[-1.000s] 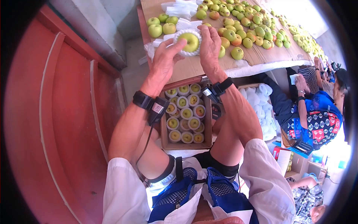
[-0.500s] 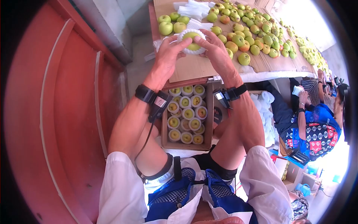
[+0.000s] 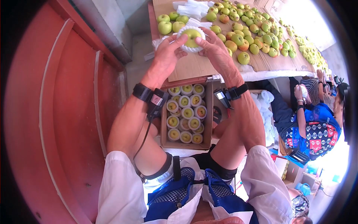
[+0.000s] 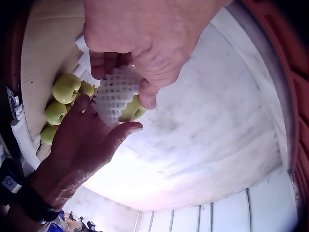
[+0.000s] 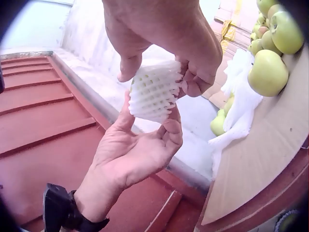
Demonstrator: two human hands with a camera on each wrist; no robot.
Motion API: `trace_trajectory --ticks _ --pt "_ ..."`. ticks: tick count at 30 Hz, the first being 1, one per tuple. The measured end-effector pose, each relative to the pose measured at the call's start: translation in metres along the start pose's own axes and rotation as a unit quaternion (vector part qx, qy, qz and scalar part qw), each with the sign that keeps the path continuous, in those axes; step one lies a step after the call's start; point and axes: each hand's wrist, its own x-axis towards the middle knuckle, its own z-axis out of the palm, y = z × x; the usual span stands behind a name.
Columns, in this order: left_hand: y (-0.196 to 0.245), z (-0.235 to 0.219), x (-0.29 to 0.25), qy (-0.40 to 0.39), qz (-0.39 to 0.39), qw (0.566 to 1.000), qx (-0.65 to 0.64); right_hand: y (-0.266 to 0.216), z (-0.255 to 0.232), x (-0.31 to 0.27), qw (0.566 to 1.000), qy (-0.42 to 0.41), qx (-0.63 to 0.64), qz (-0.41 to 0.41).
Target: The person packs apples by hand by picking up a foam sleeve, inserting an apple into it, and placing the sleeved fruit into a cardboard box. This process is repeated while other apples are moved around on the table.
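Both hands hold a green apple [image 3: 191, 36] wrapped in a white foam net sleeve [image 4: 116, 92], above the near edge of the table. My left hand [image 3: 166, 54] grips it from the left, thumb along the sleeve's rim. From the other side my right hand [image 3: 216, 50] holds it, thumb on the top of the apple. In the right wrist view the foam net [image 5: 153, 92] covers most of the fruit between the two hands. Below, between the knees, stands a cardboard box [image 3: 164, 139] with rows of sleeved apples.
Loose apples [image 3: 257, 37] spread over the cardboard-covered table [image 3: 186, 71]; a smaller group [image 3: 164, 27] lies at its left corner. Flat foam sleeves [image 3: 192, 8] are stacked behind. A box of white foam nets [image 3: 266, 112] stands at right, near another seated person [image 3: 313, 127]. A red door [image 3: 67, 123] is at left.
The hands and sleeved apple shifted slightly right in view. The right hand's fingers went from nearly straight to gripping, its thumb coming over the apple.
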Motion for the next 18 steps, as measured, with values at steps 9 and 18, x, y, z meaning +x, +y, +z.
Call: trace_trajectory --ticks 9,18 --pt "0.002 -0.001 -0.003 0.0 -0.048 0.997 -0.054 0.002 -0.006 -0.003 0.999 -0.036 0.027 -0.01" --pt "0.009 0.0 -0.009 -0.03 -0.041 0.999 0.001 -0.008 -0.008 -0.015 1.0 -0.018 -0.023 0.01"
